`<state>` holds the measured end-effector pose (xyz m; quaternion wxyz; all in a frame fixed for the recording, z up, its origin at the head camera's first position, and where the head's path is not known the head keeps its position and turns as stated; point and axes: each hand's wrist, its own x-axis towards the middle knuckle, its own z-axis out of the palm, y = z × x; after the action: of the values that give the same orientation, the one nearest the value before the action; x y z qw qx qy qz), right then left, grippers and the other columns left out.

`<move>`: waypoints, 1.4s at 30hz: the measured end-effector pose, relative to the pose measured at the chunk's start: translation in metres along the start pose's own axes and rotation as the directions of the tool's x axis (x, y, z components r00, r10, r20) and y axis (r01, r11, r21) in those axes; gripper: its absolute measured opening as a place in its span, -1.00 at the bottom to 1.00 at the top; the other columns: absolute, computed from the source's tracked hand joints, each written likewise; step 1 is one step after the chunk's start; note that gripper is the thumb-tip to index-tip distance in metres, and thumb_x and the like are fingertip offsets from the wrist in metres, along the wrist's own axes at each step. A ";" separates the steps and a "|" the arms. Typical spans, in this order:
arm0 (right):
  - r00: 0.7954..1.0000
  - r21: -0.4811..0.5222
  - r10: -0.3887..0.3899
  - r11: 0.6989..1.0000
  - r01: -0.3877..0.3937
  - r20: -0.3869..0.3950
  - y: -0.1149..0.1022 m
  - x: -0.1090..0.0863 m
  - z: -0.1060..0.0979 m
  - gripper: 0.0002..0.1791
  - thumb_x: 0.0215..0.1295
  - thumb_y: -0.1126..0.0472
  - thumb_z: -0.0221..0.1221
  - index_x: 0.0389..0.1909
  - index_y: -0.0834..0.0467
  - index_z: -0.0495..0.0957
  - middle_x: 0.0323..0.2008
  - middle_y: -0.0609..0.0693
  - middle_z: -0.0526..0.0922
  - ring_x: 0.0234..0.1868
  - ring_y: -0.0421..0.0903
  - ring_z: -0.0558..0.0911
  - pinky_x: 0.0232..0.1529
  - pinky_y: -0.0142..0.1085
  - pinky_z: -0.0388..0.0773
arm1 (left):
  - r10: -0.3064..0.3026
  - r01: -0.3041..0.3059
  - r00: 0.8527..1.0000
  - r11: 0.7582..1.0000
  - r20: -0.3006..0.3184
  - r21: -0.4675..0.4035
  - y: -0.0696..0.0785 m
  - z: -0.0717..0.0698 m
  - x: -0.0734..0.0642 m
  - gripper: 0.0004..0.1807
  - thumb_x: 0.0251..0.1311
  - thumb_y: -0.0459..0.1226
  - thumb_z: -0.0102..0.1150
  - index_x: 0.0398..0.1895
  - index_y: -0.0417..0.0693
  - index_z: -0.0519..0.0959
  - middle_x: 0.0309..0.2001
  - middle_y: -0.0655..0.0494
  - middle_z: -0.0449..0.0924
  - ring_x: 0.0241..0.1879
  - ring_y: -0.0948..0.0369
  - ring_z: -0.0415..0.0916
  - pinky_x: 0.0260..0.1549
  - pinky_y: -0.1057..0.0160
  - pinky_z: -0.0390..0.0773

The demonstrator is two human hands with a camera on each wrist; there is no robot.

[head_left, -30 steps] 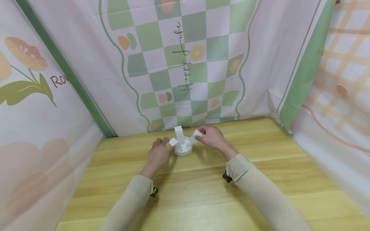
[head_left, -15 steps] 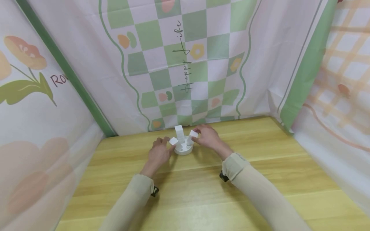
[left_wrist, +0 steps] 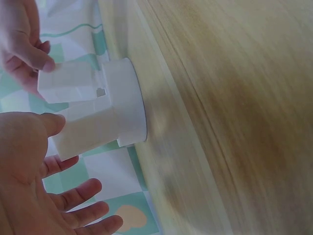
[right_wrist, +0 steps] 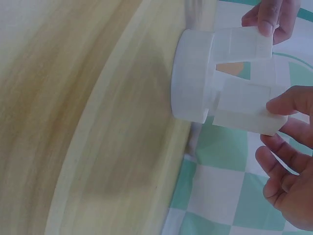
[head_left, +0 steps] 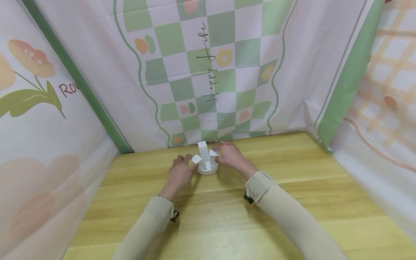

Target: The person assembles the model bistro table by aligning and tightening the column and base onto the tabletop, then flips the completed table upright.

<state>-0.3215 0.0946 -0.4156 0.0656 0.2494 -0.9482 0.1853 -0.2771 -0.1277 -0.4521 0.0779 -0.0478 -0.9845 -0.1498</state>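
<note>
A round white base (head_left: 208,172) stands on the table near its back edge, with several white rectangular blocks rising from it. My left hand (head_left: 178,173) pinches the left block (left_wrist: 88,125) between thumb and fingers; the other fingers are spread below. On the opposite side, my right hand (head_left: 231,156) grips the right block (right_wrist: 247,105) by its top end, and the block's lower end meets the base. Between them, a third block (head_left: 203,147) stands upright at the back of the base, touched by neither hand. Small details inside the base are too blurred to tell.
The wooden table (head_left: 214,227) runs toward the person. Right behind the base hangs a green-and-white checked cloth (head_left: 216,83). More printed cloth (head_left: 55,144) walls the left side, and an orange-checked cloth (head_left: 386,104) the right.
My right hand has moved left and inward, bringing its block from a tilt outside the base to a place at the base's right side. My left hand has stayed on its block.
</note>
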 end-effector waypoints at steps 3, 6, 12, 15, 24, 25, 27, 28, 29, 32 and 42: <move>1.000 -0.019 0.007 1.000 -0.007 -0.001 -0.001 0.001 0.001 -0.44 0.20 0.06 0.32 0.22 0.12 0.56 0.19 0.18 0.62 0.22 0.21 0.56 0.27 0.07 0.51 | -0.003 0.003 1.000 1.000 -0.001 0.004 0.000 0.000 0.000 -0.41 0.39 0.22 -0.01 0.31 0.10 0.39 0.13 -0.17 0.48 0.05 -0.05 0.51 -0.37 0.06 0.69; 1.000 -0.041 0.003 0.999 -0.004 -0.013 -0.001 0.003 0.004 -0.41 0.24 -0.06 0.31 0.26 0.09 0.53 0.13 0.15 0.66 0.15 0.19 0.61 0.21 0.06 0.55 | -0.003 0.003 1.000 1.000 -0.004 0.008 0.000 0.000 0.000 -0.41 0.39 0.21 -0.01 0.31 0.10 0.39 0.13 -0.17 0.48 0.05 -0.05 0.51 -0.38 0.08 0.68; 1.000 -0.028 -0.024 0.999 0.024 -0.016 0.002 0.005 0.006 -0.41 0.17 0.00 0.29 0.24 0.08 0.55 -0.11 0.13 0.71 -0.13 0.05 0.65 -0.07 -0.06 0.63 | 0.005 -0.005 1.000 1.000 -0.008 0.003 -0.001 0.000 -0.001 -0.40 0.38 0.22 0.00 0.30 0.09 0.40 0.11 -0.17 0.48 0.02 -0.05 0.52 -0.43 0.11 0.67; 1.000 -0.011 -0.006 1.000 0.006 -0.002 0.002 0.006 0.006 -0.45 0.18 0.02 0.28 0.19 0.13 0.57 -0.14 0.14 0.71 -0.17 0.04 0.65 -0.12 -0.07 0.64 | 0.004 -0.004 1.000 1.000 -0.003 -0.005 -0.001 0.001 -0.001 -0.40 0.38 0.22 -0.01 0.31 0.10 0.39 0.11 -0.17 0.48 0.03 -0.05 0.52 -0.43 0.11 0.66; 0.991 0.083 0.135 0.987 -0.135 -0.002 -0.003 0.013 0.010 -0.54 0.14 0.02 0.38 -0.02 0.19 0.58 -0.06 0.13 0.69 -0.03 0.09 0.66 0.08 -0.07 0.62 | 0.007 -0.007 1.000 1.000 -0.006 -0.021 -0.001 0.000 -0.001 -0.40 0.39 0.21 -0.02 0.33 0.10 0.38 0.11 -0.18 0.47 0.04 -0.06 0.50 -0.37 0.08 0.68; 0.990 0.100 0.138 0.986 -0.137 -0.002 -0.003 0.014 0.010 -0.56 0.12 0.05 0.39 -0.03 0.18 0.58 -0.07 0.13 0.69 -0.04 0.08 0.66 0.07 -0.07 0.62 | 0.008 -0.008 1.000 1.000 -0.008 -0.020 -0.001 0.000 -0.001 -0.40 0.39 0.21 -0.02 0.32 0.09 0.38 0.11 -0.18 0.47 0.03 -0.06 0.50 -0.38 0.07 0.68; 0.991 0.129 0.136 0.983 -0.134 -0.004 -0.004 0.014 0.012 -0.56 0.10 0.11 0.39 -0.02 0.19 0.57 -0.09 0.12 0.69 -0.07 0.08 0.65 0.04 -0.08 0.62 | 0.011 -0.012 1.000 1.000 -0.009 -0.021 -0.002 0.001 -0.001 -0.40 0.39 0.22 -0.02 0.32 0.09 0.39 0.11 -0.18 0.47 0.03 -0.06 0.50 -0.37 0.07 0.68; 0.991 0.138 0.134 0.982 -0.131 -0.009 -0.004 0.014 0.013 -0.54 0.09 0.12 0.39 0.01 0.18 0.55 -0.10 0.12 0.70 -0.08 0.08 0.66 0.02 -0.08 0.63 | 0.014 -0.014 1.000 1.000 -0.009 -0.016 -0.002 0.002 -0.001 -0.39 0.39 0.22 -0.02 0.31 0.09 0.39 0.11 -0.18 0.47 0.03 -0.06 0.51 -0.38 0.07 0.68; 0.992 0.139 0.128 0.982 -0.125 -0.017 -0.004 0.014 0.014 -0.51 0.10 0.12 0.39 0.05 0.18 0.54 -0.10 0.13 0.70 -0.09 0.08 0.66 0.01 -0.07 0.63 | 0.017 -0.017 1.000 1.000 -0.010 -0.014 -0.002 0.002 -0.001 -0.40 0.39 0.22 -0.02 0.31 0.09 0.39 0.10 -0.18 0.47 0.02 -0.06 0.51 -0.39 0.07 0.68; 0.994 0.102 0.106 0.989 -0.102 -0.038 -0.003 0.014 0.017 -0.41 0.15 0.07 0.37 0.19 0.13 0.47 -0.05 0.17 0.70 -0.09 0.12 0.67 -0.01 -0.04 0.65 | 0.029 -0.029 0.999 1.000 -0.020 -0.006 -0.003 0.004 0.000 -0.40 0.39 0.22 -0.02 0.30 0.08 0.39 0.10 -0.18 0.48 0.01 -0.06 0.52 -0.41 0.08 0.68; 0.998 -0.019 0.051 0.998 -0.052 -0.039 0.001 0.014 0.014 -0.47 0.24 0.03 0.24 0.24 0.06 0.56 -0.06 0.18 0.72 -0.13 0.13 0.69 -0.06 0.01 0.65 | 0.039 -0.039 0.998 0.999 -0.039 0.003 -0.003 0.003 0.000 -0.40 0.39 0.21 -0.02 0.30 0.06 0.39 0.09 -0.21 0.48 0.01 -0.08 0.52 -0.42 0.08 0.69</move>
<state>-0.3346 0.0842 -0.4257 0.0816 0.2205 -0.9547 0.1823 -0.2780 -0.1299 -0.4561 0.1000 -0.0639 -0.9818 -0.1483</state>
